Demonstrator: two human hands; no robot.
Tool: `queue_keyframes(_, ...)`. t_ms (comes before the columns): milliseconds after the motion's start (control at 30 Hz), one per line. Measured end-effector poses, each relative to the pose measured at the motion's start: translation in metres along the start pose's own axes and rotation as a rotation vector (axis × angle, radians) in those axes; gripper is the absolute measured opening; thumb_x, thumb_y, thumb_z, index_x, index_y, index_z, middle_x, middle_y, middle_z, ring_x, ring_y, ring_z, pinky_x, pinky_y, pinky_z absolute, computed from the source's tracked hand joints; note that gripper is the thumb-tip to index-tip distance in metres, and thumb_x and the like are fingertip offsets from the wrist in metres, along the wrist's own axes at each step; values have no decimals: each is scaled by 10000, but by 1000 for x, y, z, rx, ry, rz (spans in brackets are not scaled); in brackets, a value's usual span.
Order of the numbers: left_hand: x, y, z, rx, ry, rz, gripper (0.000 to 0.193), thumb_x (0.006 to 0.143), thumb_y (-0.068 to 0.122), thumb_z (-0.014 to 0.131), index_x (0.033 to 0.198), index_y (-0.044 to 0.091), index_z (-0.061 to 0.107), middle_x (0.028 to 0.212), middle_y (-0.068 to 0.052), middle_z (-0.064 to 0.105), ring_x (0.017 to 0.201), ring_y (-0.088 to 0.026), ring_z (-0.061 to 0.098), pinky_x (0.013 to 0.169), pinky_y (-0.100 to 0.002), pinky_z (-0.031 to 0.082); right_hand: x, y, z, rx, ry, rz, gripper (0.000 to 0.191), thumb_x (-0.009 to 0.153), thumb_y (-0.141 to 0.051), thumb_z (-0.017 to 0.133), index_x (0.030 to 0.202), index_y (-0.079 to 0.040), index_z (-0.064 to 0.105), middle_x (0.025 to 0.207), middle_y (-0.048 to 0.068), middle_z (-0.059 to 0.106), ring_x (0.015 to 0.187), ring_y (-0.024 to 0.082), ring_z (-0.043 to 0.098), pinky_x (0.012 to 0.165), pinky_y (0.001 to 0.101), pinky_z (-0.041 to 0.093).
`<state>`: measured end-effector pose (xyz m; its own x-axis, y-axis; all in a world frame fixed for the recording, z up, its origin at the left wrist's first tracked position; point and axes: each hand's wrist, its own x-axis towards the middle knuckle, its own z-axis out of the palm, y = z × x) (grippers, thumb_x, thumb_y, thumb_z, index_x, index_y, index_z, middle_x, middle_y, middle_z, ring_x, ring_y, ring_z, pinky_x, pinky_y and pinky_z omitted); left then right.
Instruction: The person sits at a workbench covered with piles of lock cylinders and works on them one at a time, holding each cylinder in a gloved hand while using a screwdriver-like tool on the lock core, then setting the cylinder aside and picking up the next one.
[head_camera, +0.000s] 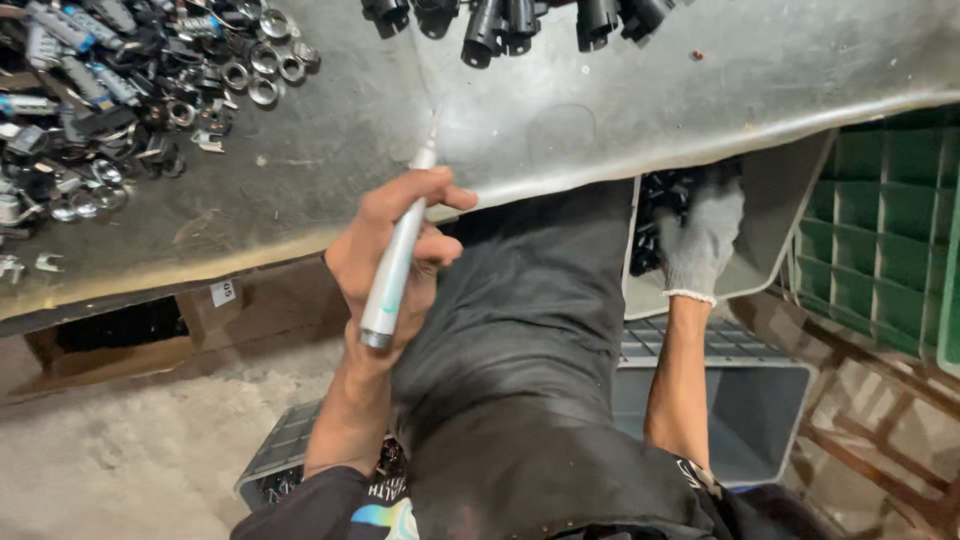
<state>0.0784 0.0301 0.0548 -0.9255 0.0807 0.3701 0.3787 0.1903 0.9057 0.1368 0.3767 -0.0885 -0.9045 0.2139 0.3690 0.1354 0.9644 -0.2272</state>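
My left hand grips a slim white pen-shaped tool with a pale teal band, its tip pointing up at the edge of the metal worktable. My right hand wears a grey knit glove and reaches under the table's edge into a grey bin of small black parts. Whether it grips any part I cannot tell. My lap in black trousers lies between both arms.
A heap of small black and silver metal parts covers the table's far left. Several black tubular pieces lie at the top middle. A green crate stands at right, a grey crate under my legs.
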Motion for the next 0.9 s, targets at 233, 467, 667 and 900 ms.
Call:
queue_keyframes(233,2,3,10,54,39,96,398,1078,351,655,1284,12,621,978,-82,760,692,-103,662,613,-203,533,68,-83,-41,623,426,-194,323,905,145,688,1182,-16,652,1219,83,658,1170,279,613,971,430,521)
queue_keyframes(467,-27,9,2,122,-14,48,366,1101,321,664,1231,-21,650,970,-98,737,801,-146,745,689,-229,588,166,-172,-39,744,-344,360,388,873,-236,778,1224,-139,647,1144,70,682,1058,228,685,909,335,554)
queue_keyframes(667,-35,5,-8,92,61,-197,352,1057,309,646,1163,-25,680,878,-81,762,708,-111,708,636,-225,553,157,-174,-55,113,-62,-197,268,815,-105,851,1022,-73,683,1136,156,606,1049,327,608,873,447,497)
queue_keyframes(900,-33,-3,-8,90,58,-39,375,1075,340,655,1230,-1,653,980,-85,752,843,-140,757,695,-217,587,131,-150,-51,1078,4,-2,326,1060,32,696,1337,-45,543,1243,83,598,1120,158,622,1023,307,565)
